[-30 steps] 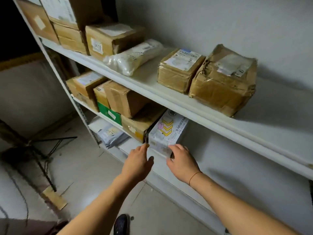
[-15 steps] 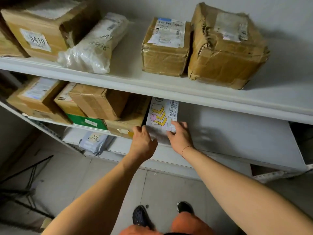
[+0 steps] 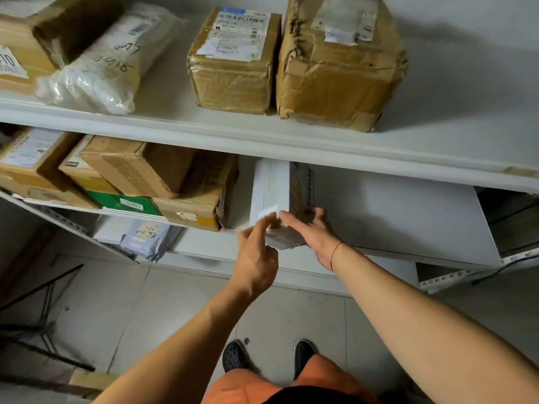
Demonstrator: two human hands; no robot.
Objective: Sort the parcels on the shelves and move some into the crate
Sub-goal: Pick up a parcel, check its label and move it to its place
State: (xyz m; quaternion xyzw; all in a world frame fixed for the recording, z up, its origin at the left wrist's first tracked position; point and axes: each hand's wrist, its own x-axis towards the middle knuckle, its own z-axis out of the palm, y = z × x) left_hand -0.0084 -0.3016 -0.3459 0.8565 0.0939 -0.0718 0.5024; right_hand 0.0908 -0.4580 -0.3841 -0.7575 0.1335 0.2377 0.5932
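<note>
Tipped up on edge now, white parcel [image 3: 275, 196] stands right of the brown box [image 3: 198, 196]; right hand [image 3: 313, 233] grips it, left hand [image 3: 256, 258] pinches its label. No crate visible; sorting has barely begun.

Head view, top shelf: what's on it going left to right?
Cardboard box with numbered label → white plastic-wrapped parcel → small taped brown box → large crumpled brown box.

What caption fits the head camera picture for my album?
Both hands, left hand and right hand, tip a white box on the middle shelf beside cardboard parcels.
</note>
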